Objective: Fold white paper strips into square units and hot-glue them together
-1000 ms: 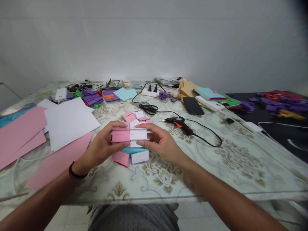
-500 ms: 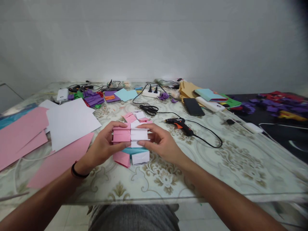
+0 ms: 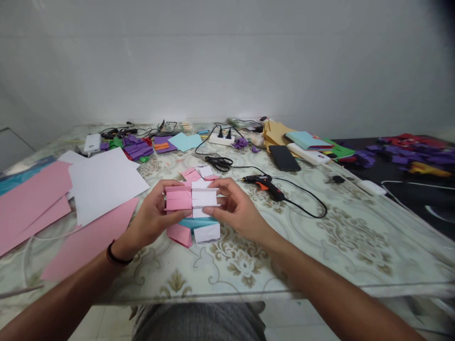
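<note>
Between my two hands is a folded paper piece, its left half a pink paper section and its right half a white paper section. My left hand grips the pink end, thumb along the near edge and fingers behind. My right hand pinches the white end the same way. Under and in front of it lie a strip of teal paper, a folded pink piece and a folded white piece. More small pink folded paper sits just beyond my fingers.
A black glue gun with its cord lies right of my hands, near black scissors. A phone and power strip are farther back. White sheets and pink sheets spread across the left of the flowered tablecloth.
My left fingers have slid back from the top of the pink half, so more of its face shows. The paper's far edges look tilted back slightly. Both hands keep their hold.
</note>
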{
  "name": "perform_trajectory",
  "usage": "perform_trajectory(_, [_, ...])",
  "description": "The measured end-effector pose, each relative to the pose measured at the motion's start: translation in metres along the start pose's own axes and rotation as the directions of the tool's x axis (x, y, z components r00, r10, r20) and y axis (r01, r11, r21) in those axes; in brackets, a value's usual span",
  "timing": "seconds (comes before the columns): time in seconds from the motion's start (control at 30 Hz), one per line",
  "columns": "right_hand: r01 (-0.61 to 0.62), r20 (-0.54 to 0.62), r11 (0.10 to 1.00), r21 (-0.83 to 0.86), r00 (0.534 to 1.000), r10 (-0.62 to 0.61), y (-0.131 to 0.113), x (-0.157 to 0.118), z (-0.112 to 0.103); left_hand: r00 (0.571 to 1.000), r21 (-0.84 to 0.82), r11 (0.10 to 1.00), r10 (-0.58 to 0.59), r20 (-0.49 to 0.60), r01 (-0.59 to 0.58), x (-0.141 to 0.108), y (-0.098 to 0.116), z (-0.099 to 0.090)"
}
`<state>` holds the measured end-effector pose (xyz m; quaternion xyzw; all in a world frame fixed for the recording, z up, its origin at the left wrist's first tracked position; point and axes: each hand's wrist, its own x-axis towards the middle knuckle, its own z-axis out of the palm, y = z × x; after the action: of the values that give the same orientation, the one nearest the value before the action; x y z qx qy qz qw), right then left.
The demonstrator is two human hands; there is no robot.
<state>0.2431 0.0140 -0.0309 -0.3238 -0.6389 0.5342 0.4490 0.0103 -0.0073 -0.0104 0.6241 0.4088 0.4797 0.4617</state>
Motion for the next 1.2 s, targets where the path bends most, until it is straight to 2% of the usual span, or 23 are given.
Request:
perform_trajectory(0.27, [0.013, 0.005, 1.0, 0.028, 1.0, -0.013, 0.0, 0.001, 0.001, 0.999, -0.025, 0.999, 0.041, -0.013, -0.041, 0.001, -0.002, 0.001])
perform_trajectory(0.53, [0.029, -0.004, 0.999, -0.025, 1.0, -0.029, 0.001, 0.0, 0.0, 0.994, 0.051, 0.994, 0.089, 0.056, -0.092, 0.0, -0.004, -0.004])
perform_trajectory(0.77, [0.024, -0.028, 0.985, -0.169, 0.999, -0.029, -0.007, -0.003, 0.004, 0.992, 0.201, 0.974, 0.088, 0.086, -0.104, -0.002, -0.008, -0.005])
perform_trajectory(1.07, [0.066, 0.025, 0.933, -0.353, 0.998, -0.062, -0.011, -0.002, 0.005, 0.994, 0.427, 0.898, 0.092, 0.057, -0.108, -0.005, -0.014, -0.005])
perform_trajectory(1.2, [0.074, 0.024, 0.927, -0.367, 0.997, -0.07, -0.01, -0.002, 0.004, 0.995, 0.406, 0.91, 0.061, 0.073, -0.086, -0.007, -0.011, -0.005])
